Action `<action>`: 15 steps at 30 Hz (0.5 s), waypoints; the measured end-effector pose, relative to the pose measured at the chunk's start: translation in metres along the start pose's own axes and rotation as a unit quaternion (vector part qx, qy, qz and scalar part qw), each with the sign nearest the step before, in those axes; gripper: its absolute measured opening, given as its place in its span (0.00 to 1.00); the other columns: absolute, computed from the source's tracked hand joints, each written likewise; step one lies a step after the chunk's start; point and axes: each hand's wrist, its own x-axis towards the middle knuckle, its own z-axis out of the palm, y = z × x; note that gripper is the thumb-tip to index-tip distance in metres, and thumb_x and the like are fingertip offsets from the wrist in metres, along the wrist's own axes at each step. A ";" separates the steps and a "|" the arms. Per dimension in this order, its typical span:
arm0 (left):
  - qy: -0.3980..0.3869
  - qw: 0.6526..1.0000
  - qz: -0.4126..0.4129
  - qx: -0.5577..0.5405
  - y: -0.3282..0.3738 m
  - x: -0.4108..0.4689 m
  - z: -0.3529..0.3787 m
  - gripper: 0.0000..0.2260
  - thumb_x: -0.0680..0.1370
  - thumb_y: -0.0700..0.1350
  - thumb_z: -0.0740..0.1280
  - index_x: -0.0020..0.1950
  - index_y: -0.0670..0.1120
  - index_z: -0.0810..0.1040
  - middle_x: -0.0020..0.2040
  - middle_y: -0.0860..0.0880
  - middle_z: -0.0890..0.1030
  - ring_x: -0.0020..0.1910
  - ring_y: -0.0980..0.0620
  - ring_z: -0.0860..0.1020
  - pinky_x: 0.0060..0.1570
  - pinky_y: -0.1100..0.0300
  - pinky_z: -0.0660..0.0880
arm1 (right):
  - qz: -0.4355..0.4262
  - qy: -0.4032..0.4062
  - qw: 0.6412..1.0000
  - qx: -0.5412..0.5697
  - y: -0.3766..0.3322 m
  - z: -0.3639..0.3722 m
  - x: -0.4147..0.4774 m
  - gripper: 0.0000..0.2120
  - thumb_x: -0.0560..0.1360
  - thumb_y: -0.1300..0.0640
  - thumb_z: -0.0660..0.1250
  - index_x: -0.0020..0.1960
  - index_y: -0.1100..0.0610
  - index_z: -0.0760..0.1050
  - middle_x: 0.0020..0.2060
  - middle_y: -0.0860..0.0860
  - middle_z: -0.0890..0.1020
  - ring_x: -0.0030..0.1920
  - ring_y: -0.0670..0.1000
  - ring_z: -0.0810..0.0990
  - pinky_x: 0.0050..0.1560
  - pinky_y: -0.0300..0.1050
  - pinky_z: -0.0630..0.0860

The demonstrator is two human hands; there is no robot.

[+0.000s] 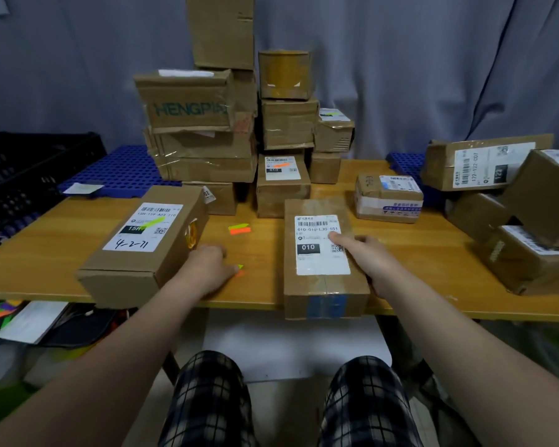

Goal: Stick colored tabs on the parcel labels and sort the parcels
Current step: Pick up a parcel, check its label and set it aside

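A brown parcel (323, 282) with a white label reading 010 (320, 245) lies at the table's front edge. My right hand (368, 259) rests on its right side, with the forefinger stretched onto the label. My left hand (212, 267) rests on the table to the left of it, fingertips on small green and orange tabs (239, 271). A second set of green and orange tabs (239, 229) lies further back on the table. To the left sits a long parcel (142, 250) whose label (144, 227) bears a green tab.
Stacked cardboard boxes (207, 124) fill the back of the wooden table (62, 240); one label (281, 167) there carries an orange tab. More parcels (513, 204) pile up at the right. A black crate (23, 175) and blue trays (123, 171) stand at the left.
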 end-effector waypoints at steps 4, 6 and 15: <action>-0.047 0.998 -0.008 0.052 0.008 0.001 -0.005 0.24 0.76 0.59 0.65 0.66 0.45 0.72 0.65 0.43 0.71 0.65 0.43 0.68 0.64 0.53 0.67 | -0.071 0.046 0.991 -0.101 -0.003 0.014 0.006 0.36 0.77 0.51 0.68 0.76 0.56 0.52 0.59 0.54 0.78 0.37 0.44 0.75 0.32 0.37 0.71; -0.066 0.996 -0.004 0.067 0.014 0.000 -0.010 0.23 0.77 0.59 0.64 0.66 0.45 0.73 0.65 0.44 0.73 0.66 0.44 0.68 0.63 0.54 0.66 | -0.097 0.062 0.986 -0.123 -0.005 0.024 0.009 0.35 0.76 0.51 0.68 0.76 0.55 0.53 0.62 0.55 0.77 0.46 0.49 0.80 0.44 0.44 0.78; 0.060 0.903 0.048 -0.423 0.034 -0.002 -0.024 0.10 0.74 0.46 0.72 0.52 0.44 0.78 0.47 0.46 0.81 0.44 0.52 0.79 0.40 0.63 0.76 | -0.456 0.131 0.812 -0.340 -0.020 0.034 0.000 0.18 0.77 0.53 0.66 0.66 0.55 0.75 0.58 0.53 0.75 0.60 0.51 0.70 0.61 0.46 0.70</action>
